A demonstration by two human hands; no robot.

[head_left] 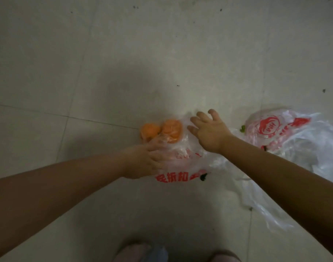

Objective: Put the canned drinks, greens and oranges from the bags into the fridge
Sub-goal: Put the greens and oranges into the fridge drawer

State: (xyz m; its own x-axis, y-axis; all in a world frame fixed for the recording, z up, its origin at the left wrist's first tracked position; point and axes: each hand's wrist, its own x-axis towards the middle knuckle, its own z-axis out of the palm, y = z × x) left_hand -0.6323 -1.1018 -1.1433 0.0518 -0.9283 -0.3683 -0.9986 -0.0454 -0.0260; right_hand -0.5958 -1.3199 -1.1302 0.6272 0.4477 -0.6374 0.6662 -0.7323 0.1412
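reaching into the plastic bag (180, 154) on the floor, the left hand (143, 161) seems to grip its film beside two oranges (161, 132), right hand (209, 131) fingers spread above; next, lifting fruit out.

- Floor (124, 53): pale tiles with thin grout lines and scattered dark specks.
- Near bag (182, 159): clear plastic with red print, lying flat on the floor at centre.
- Oranges (162, 131): two, side by side at the far left end of the near bag; whether they touch the floor directly or lie inside the plastic cannot be told.
- Far bag (279, 129): clear plastic with a red round logo, crumpled on the floor at right, its loose film reaching toward the near bag.
- Green scrap (242, 128): at the far bag's left edge.
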